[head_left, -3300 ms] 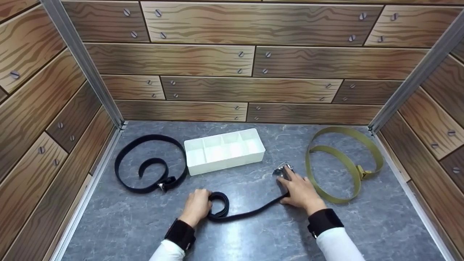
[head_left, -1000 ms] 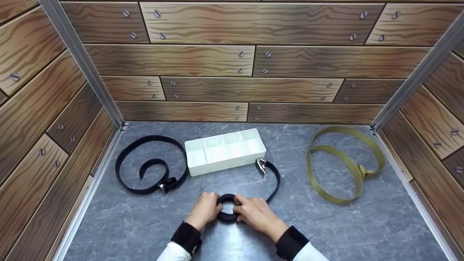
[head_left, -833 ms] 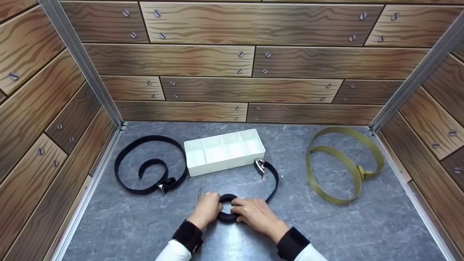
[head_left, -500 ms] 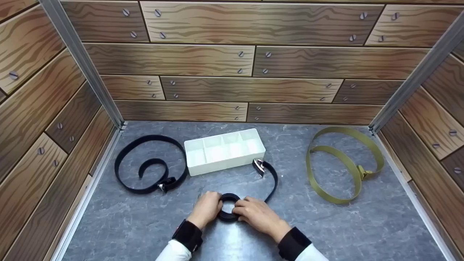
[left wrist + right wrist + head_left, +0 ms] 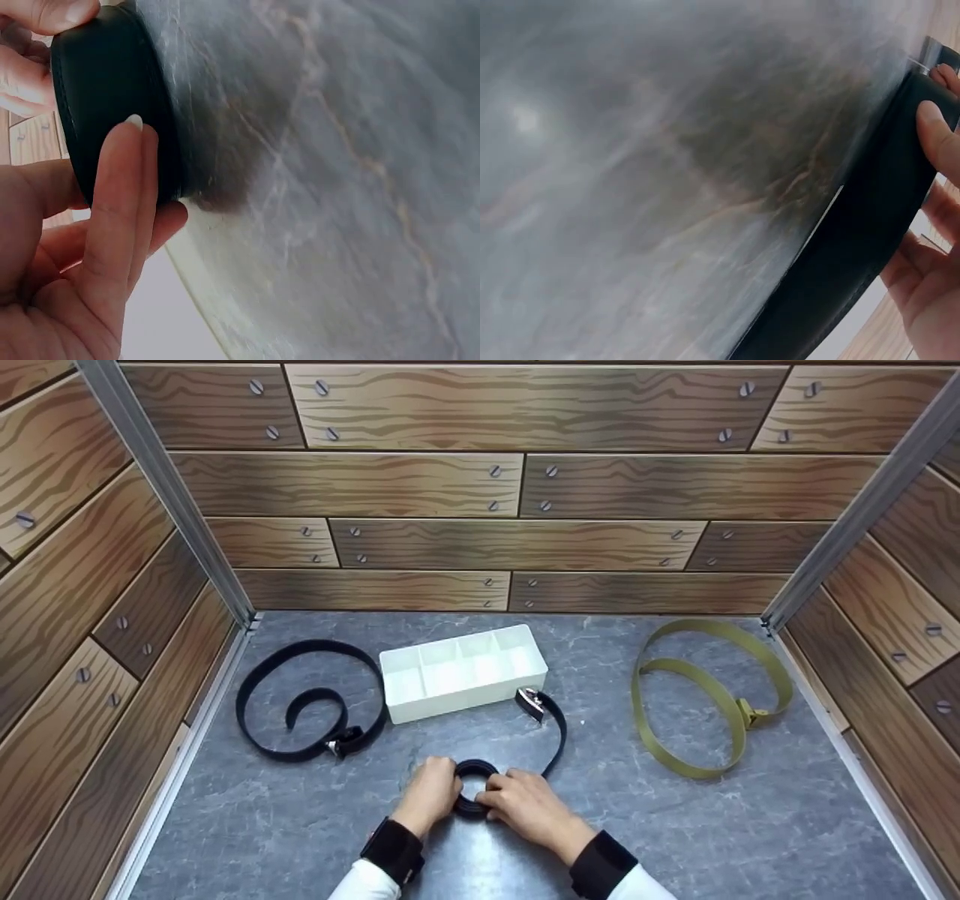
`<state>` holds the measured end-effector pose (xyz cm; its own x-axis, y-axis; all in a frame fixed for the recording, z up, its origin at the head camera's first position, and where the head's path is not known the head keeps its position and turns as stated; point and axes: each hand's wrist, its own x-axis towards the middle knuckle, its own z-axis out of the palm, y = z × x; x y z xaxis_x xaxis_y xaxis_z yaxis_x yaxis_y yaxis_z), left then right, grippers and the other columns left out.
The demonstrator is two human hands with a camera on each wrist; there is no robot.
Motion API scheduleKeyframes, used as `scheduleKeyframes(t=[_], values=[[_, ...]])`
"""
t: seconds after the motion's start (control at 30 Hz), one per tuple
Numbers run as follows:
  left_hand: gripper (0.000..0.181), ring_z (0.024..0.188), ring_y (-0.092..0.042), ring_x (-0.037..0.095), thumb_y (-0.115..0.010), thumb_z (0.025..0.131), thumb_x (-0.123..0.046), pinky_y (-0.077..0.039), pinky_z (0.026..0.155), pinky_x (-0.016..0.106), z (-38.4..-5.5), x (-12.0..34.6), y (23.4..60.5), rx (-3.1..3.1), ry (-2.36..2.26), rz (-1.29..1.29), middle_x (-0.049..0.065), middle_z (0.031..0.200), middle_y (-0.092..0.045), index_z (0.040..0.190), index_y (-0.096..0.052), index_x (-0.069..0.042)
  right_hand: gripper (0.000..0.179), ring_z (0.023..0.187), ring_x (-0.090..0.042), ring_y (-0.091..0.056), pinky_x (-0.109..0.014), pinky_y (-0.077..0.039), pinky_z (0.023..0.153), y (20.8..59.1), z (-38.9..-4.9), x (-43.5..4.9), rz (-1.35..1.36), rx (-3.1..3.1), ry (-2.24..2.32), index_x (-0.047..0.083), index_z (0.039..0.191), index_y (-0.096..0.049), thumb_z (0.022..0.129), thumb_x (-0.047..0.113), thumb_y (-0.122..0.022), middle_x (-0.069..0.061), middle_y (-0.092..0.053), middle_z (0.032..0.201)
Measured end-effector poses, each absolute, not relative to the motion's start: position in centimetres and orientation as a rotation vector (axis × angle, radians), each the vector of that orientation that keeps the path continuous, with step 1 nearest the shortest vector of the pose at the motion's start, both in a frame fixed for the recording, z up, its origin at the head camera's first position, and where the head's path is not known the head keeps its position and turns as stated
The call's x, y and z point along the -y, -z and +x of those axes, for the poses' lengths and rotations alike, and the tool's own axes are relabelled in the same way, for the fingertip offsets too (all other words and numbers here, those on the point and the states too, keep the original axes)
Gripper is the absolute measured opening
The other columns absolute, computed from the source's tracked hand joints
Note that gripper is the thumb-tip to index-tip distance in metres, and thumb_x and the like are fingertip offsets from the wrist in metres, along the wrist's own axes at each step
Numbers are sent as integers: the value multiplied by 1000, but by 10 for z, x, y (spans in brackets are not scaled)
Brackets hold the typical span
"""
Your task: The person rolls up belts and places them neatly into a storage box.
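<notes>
A black belt [image 5: 474, 766] stands on edge in a round coil at the front middle of the head view. My left hand [image 5: 431, 791] pinches the coil's left side. On its right side, my right hand [image 5: 529, 806] grips the coil between thumb and fingers. From behind the right hand, the uncoiled end curves away to a silver buckle [image 5: 531, 703], close to the white box. In the left wrist view the coil's dark band [image 5: 112, 82] sits between fingers. A dark stretch of the same belt [image 5: 885, 195] crosses the right wrist view.
Behind the coil stands a white box [image 5: 450, 701] with several compartments. Another black belt [image 5: 244, 712] lies loosely looped on the left, touching or nearly touching the box. An olive belt [image 5: 780, 682] is looped on the right. Wood-patterned walls [image 5: 420, 484] enclose the grey surface [image 5: 675, 840].
My right hand has left the buckle end and come to the coil. The coil has grown and its loose end shortened. Over the last second the buckle has crept slightly left.
</notes>
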<state>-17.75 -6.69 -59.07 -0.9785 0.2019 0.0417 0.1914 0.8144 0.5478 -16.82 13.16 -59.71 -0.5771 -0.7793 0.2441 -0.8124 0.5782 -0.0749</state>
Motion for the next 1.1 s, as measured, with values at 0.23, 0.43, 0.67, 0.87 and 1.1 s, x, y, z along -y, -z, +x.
scheduleKeyframes(t=[0.23,0.43,0.67,0.87,1.1], values=[[16,59,-58,20,-61,77,2,-48,56,36,-182,67,592,-2965,-878,425,7,67,-62,64,-58,-7,33,84,-15,-54,-29,-47,70,593,-172,-138,1406,2656,-309,27,113,-73,81,30,-76,5,-61,104],[15,68,-65,25,-65,87,-7,-50,60,39,-182,64,594,-3007,-862,424,9,73,-66,72,-63,-9,28,76,-13,-48,-26,-41,61,593,-173,-135,1352,2677,-309,31,108,-75,81,36,-76,5,-57,90],[14,67,-64,25,-72,83,-14,-51,59,39,-178,58,592,-2987,-937,299,13,76,-66,79,-64,-3,28,71,-14,-45,-26,-36,55,596,-170,-130,1256,2691,-242,31,109,-73,83,43,-72,4,-54,85],[7,73,-66,31,-71,78,-6,-51,63,43,-181,54,591,-2974,-897,314,14,80,-67,81,-65,-4,32,83,-15,-53,-30,-47,70,595,-173,-140,1362,2696,-316,25,111,-73,82,37,-75,4,-60,97],[7,72,-65,31,-70,76,-6,-50,61,43,-185,52,590,-3018,-715,441,12,84,-67,82,-66,-8,23,82,-13,-52,-28,-46,72,597,-174,-145,1421,2639,-327,26,102,-75,82,37,-75,6,-60,98]])
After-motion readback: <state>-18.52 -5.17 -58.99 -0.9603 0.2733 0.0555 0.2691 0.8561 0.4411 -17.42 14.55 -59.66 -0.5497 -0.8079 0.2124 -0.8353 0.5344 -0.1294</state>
